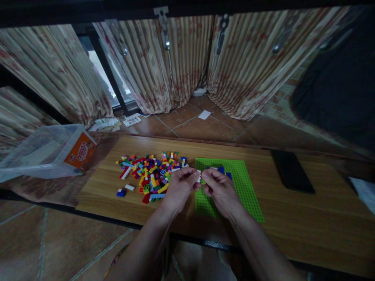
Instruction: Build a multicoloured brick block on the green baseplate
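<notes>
Reaching forward with both forearms angled inward over bright-green studded plastic baseplate [245, 195]. Pinching small white plastic brick [199, 176] between curled fingertips of left hand [182, 188] and right hand [220, 190], near baseplate's left edge.

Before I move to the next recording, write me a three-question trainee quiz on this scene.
1. True or false: the pile of loose bricks lies left of the green board.
2. What shows between the left hand and the right hand?
A) a curtain
B) a small white brick
C) a sheet of paper
3. Fill in: the label on the clear box is mainly ____.

Key: 1 true; 2 B; 3 orange.
</notes>
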Tool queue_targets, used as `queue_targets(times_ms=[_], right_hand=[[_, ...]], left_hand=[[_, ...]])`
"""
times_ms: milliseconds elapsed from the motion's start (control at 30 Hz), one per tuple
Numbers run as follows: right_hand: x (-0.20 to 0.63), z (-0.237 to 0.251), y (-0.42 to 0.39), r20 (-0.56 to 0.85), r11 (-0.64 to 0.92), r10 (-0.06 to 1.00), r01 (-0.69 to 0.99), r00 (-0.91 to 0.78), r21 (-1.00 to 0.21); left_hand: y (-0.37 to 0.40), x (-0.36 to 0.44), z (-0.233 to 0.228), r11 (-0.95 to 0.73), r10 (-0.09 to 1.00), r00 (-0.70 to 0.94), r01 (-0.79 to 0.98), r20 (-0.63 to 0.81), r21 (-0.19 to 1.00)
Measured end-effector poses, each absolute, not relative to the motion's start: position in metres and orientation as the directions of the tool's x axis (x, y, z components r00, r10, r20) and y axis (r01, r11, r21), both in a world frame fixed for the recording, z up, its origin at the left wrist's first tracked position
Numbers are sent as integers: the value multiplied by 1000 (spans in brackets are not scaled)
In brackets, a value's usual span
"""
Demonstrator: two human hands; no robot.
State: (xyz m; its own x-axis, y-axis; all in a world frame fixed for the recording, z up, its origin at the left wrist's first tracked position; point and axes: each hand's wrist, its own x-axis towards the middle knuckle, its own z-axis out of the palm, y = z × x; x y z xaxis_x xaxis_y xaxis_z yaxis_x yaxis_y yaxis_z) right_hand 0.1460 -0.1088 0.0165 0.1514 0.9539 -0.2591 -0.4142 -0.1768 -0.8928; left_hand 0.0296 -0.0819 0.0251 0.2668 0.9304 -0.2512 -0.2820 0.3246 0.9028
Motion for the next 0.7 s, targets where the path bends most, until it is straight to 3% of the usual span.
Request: queue_targets(times_ms=[167,267,433,700], right_hand=[[145,18,-111,-387,-299,922,-604,17,-739],[144,18,-113,-416,-351,908,-637,-52,-686],[139,16,-114,-386,-335,921,-620,-55,-710],[122,4,-104,-306,-194,944,-550,119,-812]], left_hand=[[-80,25,31,365,917,288,-334,-274,869],[-71,13,32,269,940,252,-137,-229,953],[-53,-22,26,52,982,161,272,-98,961],[-45,-55,26,14,984,153,435,-90,900]])
